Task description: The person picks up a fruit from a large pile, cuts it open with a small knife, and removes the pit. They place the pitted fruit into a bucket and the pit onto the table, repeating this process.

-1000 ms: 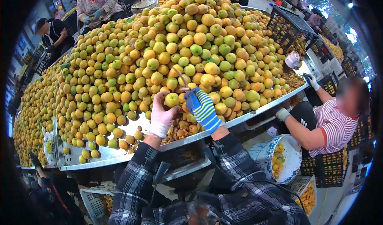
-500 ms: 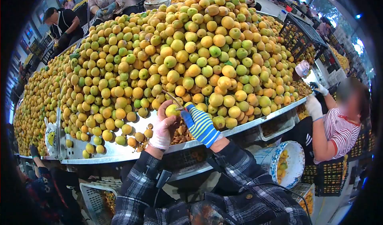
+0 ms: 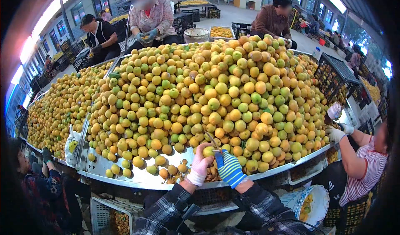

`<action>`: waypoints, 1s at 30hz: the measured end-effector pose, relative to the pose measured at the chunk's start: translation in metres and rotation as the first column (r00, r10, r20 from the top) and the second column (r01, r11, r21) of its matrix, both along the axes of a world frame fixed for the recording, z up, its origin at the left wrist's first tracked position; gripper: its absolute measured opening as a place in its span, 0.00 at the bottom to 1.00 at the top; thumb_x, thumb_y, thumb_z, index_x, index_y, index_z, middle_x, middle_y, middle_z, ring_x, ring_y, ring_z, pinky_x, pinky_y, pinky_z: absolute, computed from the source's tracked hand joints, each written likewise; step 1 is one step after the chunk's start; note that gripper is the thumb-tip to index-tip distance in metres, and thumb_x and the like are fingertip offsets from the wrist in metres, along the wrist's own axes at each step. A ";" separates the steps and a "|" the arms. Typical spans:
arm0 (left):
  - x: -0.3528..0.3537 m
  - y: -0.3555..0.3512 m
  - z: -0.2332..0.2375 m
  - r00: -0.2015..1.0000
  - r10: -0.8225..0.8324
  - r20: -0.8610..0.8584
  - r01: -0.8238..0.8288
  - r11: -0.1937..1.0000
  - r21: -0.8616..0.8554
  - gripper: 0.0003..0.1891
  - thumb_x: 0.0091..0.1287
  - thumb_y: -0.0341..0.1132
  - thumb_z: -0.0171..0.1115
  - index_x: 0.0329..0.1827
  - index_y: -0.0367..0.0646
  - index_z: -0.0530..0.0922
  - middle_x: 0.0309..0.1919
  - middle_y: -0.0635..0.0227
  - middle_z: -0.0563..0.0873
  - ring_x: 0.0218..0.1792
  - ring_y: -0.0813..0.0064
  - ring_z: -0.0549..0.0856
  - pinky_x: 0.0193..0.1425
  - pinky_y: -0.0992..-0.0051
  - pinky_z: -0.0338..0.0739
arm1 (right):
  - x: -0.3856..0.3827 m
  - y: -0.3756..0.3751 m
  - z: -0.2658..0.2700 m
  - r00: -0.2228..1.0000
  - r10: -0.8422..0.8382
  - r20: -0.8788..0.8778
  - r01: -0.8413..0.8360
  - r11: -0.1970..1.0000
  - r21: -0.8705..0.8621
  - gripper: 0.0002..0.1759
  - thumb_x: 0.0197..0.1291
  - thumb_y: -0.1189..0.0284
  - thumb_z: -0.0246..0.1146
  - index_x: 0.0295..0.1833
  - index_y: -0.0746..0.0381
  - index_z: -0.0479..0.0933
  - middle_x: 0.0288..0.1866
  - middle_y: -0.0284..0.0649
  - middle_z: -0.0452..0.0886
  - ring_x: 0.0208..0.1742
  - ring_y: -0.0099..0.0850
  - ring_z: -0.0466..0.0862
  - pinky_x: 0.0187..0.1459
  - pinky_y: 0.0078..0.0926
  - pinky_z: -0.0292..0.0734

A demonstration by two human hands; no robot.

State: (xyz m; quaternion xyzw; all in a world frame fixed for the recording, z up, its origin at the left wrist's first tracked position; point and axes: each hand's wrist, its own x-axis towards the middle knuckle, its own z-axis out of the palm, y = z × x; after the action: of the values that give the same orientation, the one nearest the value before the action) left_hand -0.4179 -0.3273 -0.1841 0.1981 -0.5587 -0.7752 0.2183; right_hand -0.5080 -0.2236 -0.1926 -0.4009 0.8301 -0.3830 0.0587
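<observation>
My left hand (image 3: 199, 166), in a pale pinkish-white glove, is closed round a yellow-green apricot (image 3: 208, 151) at the front edge of a big heap of apricots (image 3: 179, 97). A blue-and-yellow striped glove covers my right hand (image 3: 231, 169). Its fingers are wrapped round a thin, curved, knife-like tool (image 3: 211, 139), whose tip points up and away over the fruit; the grip is mostly hidden. Both hands nearly meet at the held apricot. Just below and left of them lie small brownish apricot pieces (image 3: 180, 177) on the metal table (image 3: 141, 177).
A white bucket (image 3: 320, 201) with fruit stands low at right, near a co-worker in a striped shirt (image 3: 361, 174). Below left is a pale crate (image 3: 100, 213). A black crate (image 3: 335, 77) leans at the heap's right. Several people sit around the table.
The view has tilted up, so the table sits lower and further right, and more of the room shows. My hands keep hold of the apricot and the tool.
</observation>
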 end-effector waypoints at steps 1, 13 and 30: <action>0.000 0.000 0.000 1.000 0.006 -0.019 -0.005 1.000 0.027 0.27 0.57 0.26 0.56 0.62 0.43 0.66 0.42 0.71 0.76 0.37 0.82 0.74 0.41 0.83 0.71 | 0.002 -0.001 -0.001 1.000 0.002 0.023 -0.002 1.000 0.004 0.21 0.70 0.60 0.51 0.43 0.71 0.75 0.25 0.60 0.79 0.29 0.58 0.80 0.30 0.54 0.73; -0.005 -0.016 -0.014 0.977 -0.023 -0.211 0.087 0.951 0.297 0.28 0.52 0.27 0.58 0.60 0.42 0.69 0.47 0.66 0.78 0.46 0.73 0.78 0.51 0.73 0.75 | -0.009 0.002 0.021 -0.443 0.404 0.800 0.106 0.910 -0.400 0.25 0.69 0.41 0.48 0.32 0.51 0.65 0.13 0.21 0.57 0.09 0.17 0.54 0.13 0.17 0.49; -0.011 -0.027 -0.013 0.937 0.005 -0.348 0.157 0.887 0.434 0.30 0.59 0.34 0.62 0.64 0.40 0.61 0.50 0.56 0.77 0.52 0.59 0.79 0.61 0.62 0.73 | 0.000 0.009 0.008 0.977 0.114 0.180 -0.111 0.993 -0.026 0.18 0.70 0.61 0.54 0.41 0.68 0.76 0.31 0.59 0.80 0.35 0.58 0.80 0.32 0.48 0.74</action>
State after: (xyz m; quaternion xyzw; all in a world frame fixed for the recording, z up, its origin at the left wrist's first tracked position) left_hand -0.4288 -0.3543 -0.1974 0.0846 -0.3227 -0.9148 0.2277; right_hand -0.5076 -0.2145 -0.1845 -0.4113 0.7943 -0.4204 0.1525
